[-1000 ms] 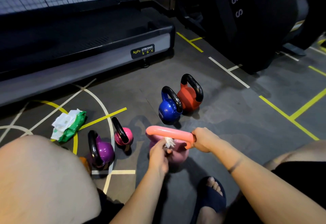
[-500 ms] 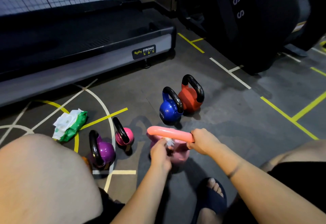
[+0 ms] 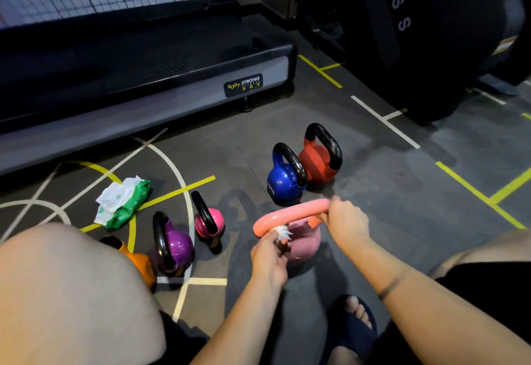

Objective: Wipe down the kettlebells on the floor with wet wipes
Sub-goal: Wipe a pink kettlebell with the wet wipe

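Weight is what I judge first: the pink bell point(image 3: 305, 247) looks solid and heavy for its size, stiff all over, with a glossy coat that I expect to turn slippery once wet. It stands on the floor point(image 3: 388, 192) near centre, just nearer than the blue bell point(image 3: 283, 183) and red bell point(image 3: 318, 165). The best hold is the thick handle point(image 3: 290, 215). My right hand point(image 3: 348, 221) has its fingers wrapped round the right end of it, steadying the bell. My left hand point(image 3: 268, 260) pinches a bunched wipe point(image 3: 283, 232) against the underside of the handle at its left end. The wipe is soft, limp and light, so it needs fingertip pressure to do any work. I would tilt the bell by the handle rather than lift it, since my foot point(image 3: 355, 313) lies close by.

1 container shows: the green pack point(image 3: 126, 206) on the floor at left, with white wipes bunched loosely at its top. How many remain inside I cannot tell. Nearer, the magenta bell point(image 3: 208, 223), purple bell point(image 3: 175, 247) and orange bell point(image 3: 140, 264) stand close together, the orange 1 partly hidden behind my knee point(image 3: 71, 293).
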`<state>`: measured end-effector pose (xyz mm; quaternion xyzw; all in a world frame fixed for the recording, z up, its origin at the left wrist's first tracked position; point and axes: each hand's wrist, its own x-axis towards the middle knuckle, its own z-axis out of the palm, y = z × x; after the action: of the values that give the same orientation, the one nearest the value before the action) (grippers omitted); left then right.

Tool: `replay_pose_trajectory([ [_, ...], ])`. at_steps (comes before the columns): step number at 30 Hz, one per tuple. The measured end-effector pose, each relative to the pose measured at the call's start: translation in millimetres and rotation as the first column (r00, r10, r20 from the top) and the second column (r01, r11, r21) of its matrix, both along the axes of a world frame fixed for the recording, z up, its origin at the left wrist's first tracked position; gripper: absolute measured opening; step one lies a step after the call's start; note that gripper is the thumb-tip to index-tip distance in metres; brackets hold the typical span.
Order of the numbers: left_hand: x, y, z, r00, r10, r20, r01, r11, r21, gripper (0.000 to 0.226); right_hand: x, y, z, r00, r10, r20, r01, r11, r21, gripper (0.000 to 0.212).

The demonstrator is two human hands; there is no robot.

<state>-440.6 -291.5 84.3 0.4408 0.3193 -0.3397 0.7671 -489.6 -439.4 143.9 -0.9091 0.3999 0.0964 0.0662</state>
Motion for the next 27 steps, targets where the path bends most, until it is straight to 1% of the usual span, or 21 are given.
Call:
replay_pose_trajectory([
  [1,0,1,1,1.000,0.015,-0.003,-0.015,1.000,0.005,0.011,2,6,0,0.994,-0.100,-0.032,0.102,0.993,0.053,0.033],
  [2,0,1,4,1.000,0.028,-0.004,-0.028,1.000,0.009,0.012,4,13,-4,0.982,-0.180,-0.060,0.187,0.968,0.166,0.035],
  [3,0,2,5,0.999,0.035,-0.004,-0.035,0.999,0.013,0.012,6,25,-9,0.971,-0.230,-0.060,0.236,0.913,0.334,0.033],
  [5,0,4,7,1.000,0.020,-0.010,-0.020,1.000,0.009,0.008,8,53,-19,0.951,-0.305,0.046,0.194,0.709,0.678,0.019],
  [6,0,6,9,1.000,0.001,-0.016,0.000,1.000,0.006,0.007,8,68,-23,0.917,-0.384,0.112,0.158,0.605,0.781,0.013],
  [8,0,12,11,1.000,-0.014,-0.024,0.014,1.000,0.007,0.008,8,95,-28,0.756,-0.634,0.166,0.144,0.407,0.902,0.014],
  [9,2,15,10,1.000,-0.002,-0.010,0.002,1.000,0.030,0.017,10,105,-33,0.659,-0.735,0.160,0.141,0.329,0.934,0.014],
  [11,7,24,4,0.998,0.001,0.064,-0.008,0.994,0.109,0.033,15,117,-42,0.502,-0.856,0.126,0.103,0.204,0.974,0.015],
  [13,12,35,0,0.980,-0.072,0.186,0.032,0.977,0.209,0.041,24,118,-45,0.351,-0.935,0.051,0.033,0.067,0.997,0.018],
  [14,14,41,0,0.950,-0.142,0.277,0.056,0.953,0.296,0.042,27,116,-44,0.260,-0.966,0.008,-0.006,0.007,1.000,0.021],
  [15,18,46,-1,0.885,-0.247,0.393,0.066,0.905,0.421,0.041,30,110,-43,0.156,-0.987,-0.032,-0.048,-0.040,0.998,0.026],
  [16,23,52,-1,0.770,-0.387,0.507,0.055,0.832,0.552,0.038,32,102,-42,0.035,-0.997,-0.076,-0.108,-0.079,0.991,0.030],
  [18,32,57,0,0.447,-0.643,0.621,-0.001,0.695,0.719,0.032,34,85,-42,-0.155,-0.981,-0.120,-0.162,-0.095,0.982,0.036],
  [19,35,58,-1,0.323,-0.721,0.613,0.001,0.648,0.762,0.030,33,79,-44,-0.195,-0.974,-0.112,-0.153,-0.083,0.985,0.039],
  [20,37,58,-1,0.245,-0.776,0.581,0.024,0.604,0.797,0.032,33,76,-46,-0.183,-0.977,-0.111,-0.147,-0.085,0.985,0.042],
  [21,38,59,-1,0.206,-0.816,0.541,0.054,0.561,0.826,0.037,32,79,-48,-0.136,-0.985,-0.106,-0.156,-0.084,0.984,0.042],
  [22,38,61,0,0.185,-0.837,0.515,0.071,0.534,0.842,0.041,31,86,-49,-0.043,-0.995,-0.087,-0.164,-0.079,0.983,0.040],
  [24,38,64,2,0.163,-0.851,0.498,0.060,0.513,0.856,0.045,28,104,-56,0.199,-0.979,-0.039,-0.147,-0.069,0.987,0.031],
  [25,39,65,4,0.159,-0.859,0.486,0.046,0.499,0.866,0.045,26,110,-59,0.289,-0.957,-0.021,-0.122,-0.058,0.991,0.028],
  [26,41,65,7,0.159,-0.868,0.470,0.035,0.481,0.876,0.043,26,114,-62,0.333,-0.943,-0.012,-0.097,-0.046,0.994,0.026],
  [27,44,63,9,0.166,-0.881,0.442,0.030,0.453,0.891,0.041,27,115,-62,0.331,-0.944,-0.018,-0.085,-0.048,0.995,0.025],
])
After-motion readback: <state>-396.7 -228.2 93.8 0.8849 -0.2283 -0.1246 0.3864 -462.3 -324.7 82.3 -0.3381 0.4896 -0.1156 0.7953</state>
